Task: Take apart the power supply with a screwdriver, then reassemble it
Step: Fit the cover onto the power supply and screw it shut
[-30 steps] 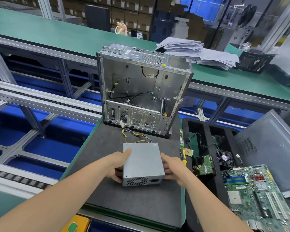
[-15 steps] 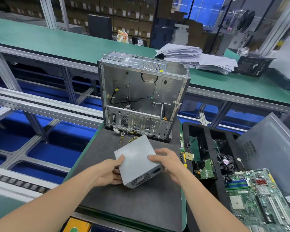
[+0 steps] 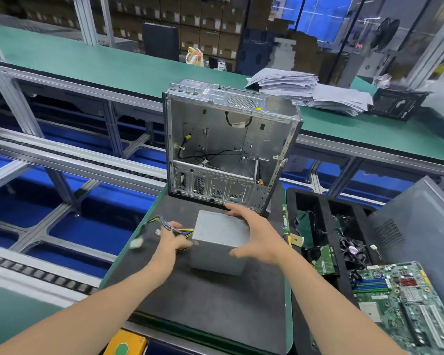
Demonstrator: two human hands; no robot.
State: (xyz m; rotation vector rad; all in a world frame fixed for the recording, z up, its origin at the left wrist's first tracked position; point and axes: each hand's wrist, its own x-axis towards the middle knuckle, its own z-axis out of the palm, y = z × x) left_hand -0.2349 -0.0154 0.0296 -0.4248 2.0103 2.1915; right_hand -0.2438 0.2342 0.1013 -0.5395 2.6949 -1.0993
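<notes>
A grey metal power supply (image 3: 219, 242) lies flat near the middle of a dark work mat (image 3: 203, 308), its broad plain face up. Its longer side appears to run from 9 to 3 o'clock, slightly skewed. The end with the cable bundle (image 3: 164, 225) faces 9 o'clock, and the coloured wires trail that way to a blurred white connector (image 3: 136, 243). The person's right hand (image 3: 255, 235) grips the box at its 3 o'clock end, fingers spread across the top to the far edge and thumb on the near face. The left hand (image 3: 173, 239) is at the cable end among the wires; motion blur hides whether its fingers hold them. At 12 o'clock from the box an open computer case (image 3: 231, 149) stands upright on the mat. At 4 o'clock lies a green motherboard (image 3: 408, 303), and at 3 o'clock a black foam tray (image 3: 326, 208) holding a small fan (image 3: 354, 252).
</notes>
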